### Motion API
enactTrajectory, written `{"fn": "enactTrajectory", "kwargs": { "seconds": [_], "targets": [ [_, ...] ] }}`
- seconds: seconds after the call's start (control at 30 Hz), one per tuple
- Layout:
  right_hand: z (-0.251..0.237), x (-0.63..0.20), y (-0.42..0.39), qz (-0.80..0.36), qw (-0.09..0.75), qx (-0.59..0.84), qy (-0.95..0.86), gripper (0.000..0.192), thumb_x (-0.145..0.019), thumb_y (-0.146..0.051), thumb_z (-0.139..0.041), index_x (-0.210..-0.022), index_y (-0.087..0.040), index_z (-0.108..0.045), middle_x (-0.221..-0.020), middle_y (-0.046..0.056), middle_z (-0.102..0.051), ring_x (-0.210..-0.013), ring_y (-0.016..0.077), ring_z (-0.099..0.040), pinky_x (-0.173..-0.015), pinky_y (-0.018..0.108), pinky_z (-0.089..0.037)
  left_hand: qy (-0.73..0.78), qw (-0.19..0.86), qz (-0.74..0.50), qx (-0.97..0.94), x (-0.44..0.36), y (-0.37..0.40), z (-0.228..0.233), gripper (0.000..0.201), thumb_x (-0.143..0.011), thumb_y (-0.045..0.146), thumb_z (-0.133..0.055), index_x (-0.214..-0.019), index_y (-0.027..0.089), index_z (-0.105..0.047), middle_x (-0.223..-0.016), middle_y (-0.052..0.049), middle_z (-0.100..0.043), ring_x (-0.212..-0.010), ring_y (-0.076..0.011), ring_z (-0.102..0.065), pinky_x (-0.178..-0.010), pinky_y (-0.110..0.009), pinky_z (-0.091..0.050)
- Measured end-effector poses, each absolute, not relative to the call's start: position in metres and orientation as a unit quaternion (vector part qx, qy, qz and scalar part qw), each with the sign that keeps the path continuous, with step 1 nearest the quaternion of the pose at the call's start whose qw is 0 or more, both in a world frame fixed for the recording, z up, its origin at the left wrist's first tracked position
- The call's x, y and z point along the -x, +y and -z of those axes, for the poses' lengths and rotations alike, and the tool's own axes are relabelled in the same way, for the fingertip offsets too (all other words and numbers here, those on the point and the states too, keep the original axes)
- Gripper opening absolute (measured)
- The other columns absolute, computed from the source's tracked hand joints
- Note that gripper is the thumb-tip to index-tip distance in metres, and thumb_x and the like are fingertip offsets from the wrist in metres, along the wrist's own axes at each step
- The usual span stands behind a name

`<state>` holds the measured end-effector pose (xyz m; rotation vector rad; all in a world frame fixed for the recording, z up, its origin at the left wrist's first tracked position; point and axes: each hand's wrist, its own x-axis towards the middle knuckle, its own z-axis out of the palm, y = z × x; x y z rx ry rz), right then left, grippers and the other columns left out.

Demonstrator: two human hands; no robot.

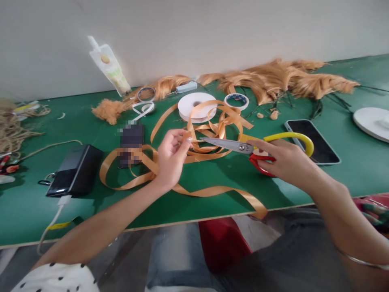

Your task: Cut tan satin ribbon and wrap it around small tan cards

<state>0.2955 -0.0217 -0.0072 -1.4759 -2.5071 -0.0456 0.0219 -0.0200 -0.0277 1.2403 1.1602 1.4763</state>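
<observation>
Between thumb and fingers, my left hand [172, 156] pinches an end of orange satin ribbon [212, 190]. Loops of this ribbon lie loose on the green table, and one length runs to the front edge. My right hand [284, 158] holds scissors [227, 144] with one yellow and one red handle. Their blades look closed, and the tip points left, close to the pinched ribbon. Behind the hands lies a white ribbon spool [197, 106] among the coils. A short piece of ribbon shows by the scissors' pivot near my right fingers.
A phone [317, 142] lies beside my right hand. At left stand a black power bank [74, 170] with a cable and a dark, partly blurred object [132, 138]. Tape rolls [236, 101], tan fibre bundles [261, 83] and a pouch [110, 69] line the wall. A white disc [372, 123] sits far right.
</observation>
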Motion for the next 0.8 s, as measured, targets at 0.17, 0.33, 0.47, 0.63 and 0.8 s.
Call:
{"fn": "enactTrajectory", "kwargs": {
  "seconds": [0.17,0.33,0.47,0.63,0.8],
  "targets": [
    [0.013,-0.294,-0.019,0.052,0.113,0.469,-0.875,0.042,-0.085,-0.014,-0.040,-0.120,-0.020,-0.060,-0.085,0.011,-0.061,-0.085,0.0263,-0.058,-0.076,0.040,-0.047,0.470,0.410,-0.597,-0.505,-0.021,-0.018,0.031,0.019,-0.078,0.030,-0.067,-0.091,0.020,-0.058,-0.070,0.002,-0.062,-0.046,-0.0038,-0.047,-0.039,-0.017,-0.032],
    [0.009,-0.287,-0.022,-0.009,0.172,0.518,-0.838,0.044,-0.081,-0.012,-0.045,-0.123,-0.016,-0.057,-0.098,0.013,-0.064,-0.089,0.0258,-0.061,-0.078,0.038,-0.049,0.487,0.400,-0.592,-0.503,-0.021,-0.018,0.031,0.022,-0.076,0.035,-0.069,-0.089,0.019,-0.062,-0.074,-0.001,-0.065,-0.050,-0.0054,-0.050,-0.038,-0.017,-0.031],
    [0.005,-0.281,-0.025,-0.117,0.184,0.533,-0.818,0.049,-0.075,-0.014,-0.051,-0.124,-0.018,-0.054,-0.110,0.011,-0.064,-0.091,0.0244,-0.063,-0.076,0.036,-0.051,0.489,0.394,-0.586,-0.512,-0.021,-0.018,0.031,0.020,-0.078,0.036,-0.067,-0.085,0.018,-0.064,-0.072,0.000,-0.065,-0.047,-0.0048,-0.046,-0.037,-0.018,-0.030],
    [0.006,-0.275,-0.026,-0.194,0.181,0.515,-0.815,0.046,-0.075,-0.016,-0.051,-0.121,-0.021,-0.054,-0.100,0.008,-0.068,-0.082,0.0227,-0.065,-0.073,0.035,-0.051,0.482,0.374,-0.593,-0.526,-0.019,-0.017,0.032,0.017,-0.080,0.035,-0.064,-0.083,0.018,-0.065,-0.070,0.000,-0.064,-0.048,-0.0050,-0.047,-0.043,-0.019,-0.035],
    [0.002,-0.269,-0.030,-0.268,0.208,0.519,-0.784,0.044,-0.077,-0.027,-0.058,-0.120,-0.020,-0.052,-0.088,0.006,-0.066,-0.070,0.0187,-0.061,-0.066,0.030,-0.049,0.475,0.378,-0.599,-0.522,-0.019,-0.015,0.032,0.016,-0.080,0.035,-0.065,-0.081,0.019,-0.065,-0.068,0.001,-0.063,-0.052,-0.0057,-0.050,-0.048,-0.020,-0.039]
  ]
}}
